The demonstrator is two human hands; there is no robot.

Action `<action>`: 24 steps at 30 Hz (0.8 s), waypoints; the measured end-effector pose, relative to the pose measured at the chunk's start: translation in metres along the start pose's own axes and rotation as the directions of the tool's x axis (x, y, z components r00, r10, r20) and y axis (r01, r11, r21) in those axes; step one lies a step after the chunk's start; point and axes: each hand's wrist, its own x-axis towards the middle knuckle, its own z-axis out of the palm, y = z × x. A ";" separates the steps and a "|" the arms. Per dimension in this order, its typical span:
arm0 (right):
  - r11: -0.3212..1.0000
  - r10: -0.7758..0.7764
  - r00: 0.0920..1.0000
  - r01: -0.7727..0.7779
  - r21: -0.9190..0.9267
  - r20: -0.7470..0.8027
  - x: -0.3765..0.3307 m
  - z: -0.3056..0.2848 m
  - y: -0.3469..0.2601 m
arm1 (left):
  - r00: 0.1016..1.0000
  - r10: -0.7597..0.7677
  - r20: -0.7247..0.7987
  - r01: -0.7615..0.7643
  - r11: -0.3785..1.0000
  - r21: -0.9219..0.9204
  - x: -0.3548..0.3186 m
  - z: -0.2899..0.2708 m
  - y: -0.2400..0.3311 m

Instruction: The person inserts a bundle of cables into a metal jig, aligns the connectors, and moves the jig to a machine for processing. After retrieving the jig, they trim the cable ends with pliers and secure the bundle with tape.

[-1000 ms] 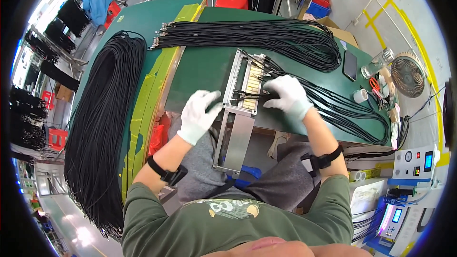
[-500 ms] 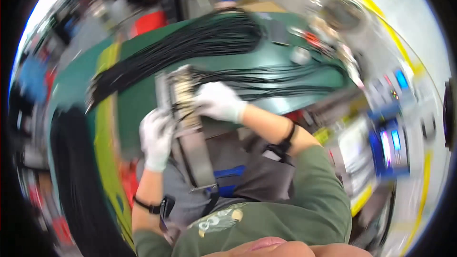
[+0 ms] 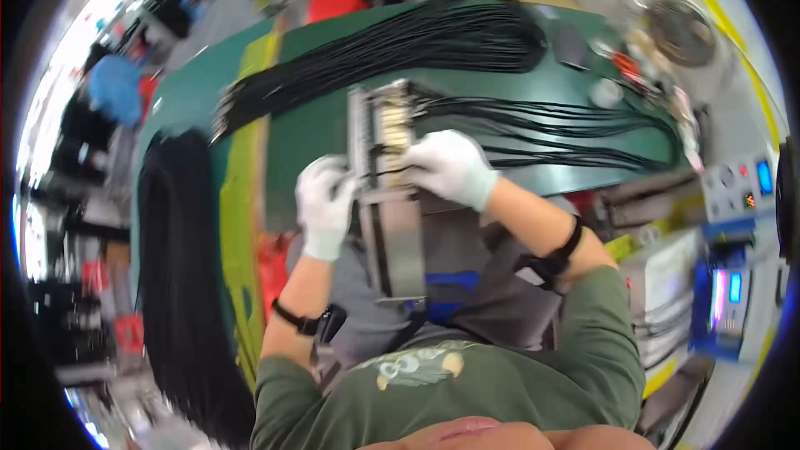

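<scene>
A long metal fixture (image 3: 398, 237) with a row of cream-coloured slots extends from the green table's near edge over my lap. My right hand (image 3: 452, 168), in a white glove, is at the fixture's right side, fingers closed on a black cable at the slots. At the left side, my gloved left hand (image 3: 323, 207) has its thumb and fingers drawn together against the metal edge; what they pinch is too blurred to make out. Short black cable ends cross the slots between both hands. From the fixture's far end, a loop of thin black cables (image 3: 567, 125) runs right across the table.
A thick bundle of black cables (image 3: 392, 46) lies across the far side of the green table (image 3: 304, 146). Another black bundle (image 3: 179, 258) hangs at left beside a yellow-green strip (image 3: 242, 192). Scissors with orange handles (image 3: 627, 68) and a white roll (image 3: 606, 93) lie far right, near blue-grey devices (image 3: 725, 292).
My view has swung, so the table, fixture and hands appear farther right and slightly higher. Both hands stay at the fixture's slots, with little change relative to it.
</scene>
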 end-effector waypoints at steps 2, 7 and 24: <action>0.998 -0.006 1.000 0.007 -0.055 0.019 0.006 0.010 -0.012 | 0.999 -0.033 -0.027 0.035 0.993 0.111 -0.007 -0.017 0.000; 0.998 -0.019 0.996 0.024 -0.057 0.083 0.015 0.025 -0.018 | 0.993 -0.103 -0.060 0.107 0.992 0.069 -0.026 -0.029 -0.016; 0.988 0.097 0.983 -0.075 -0.138 0.159 0.008 0.014 0.006 | 0.998 -0.066 0.002 0.066 0.997 -0.047 -0.010 0.006 -0.011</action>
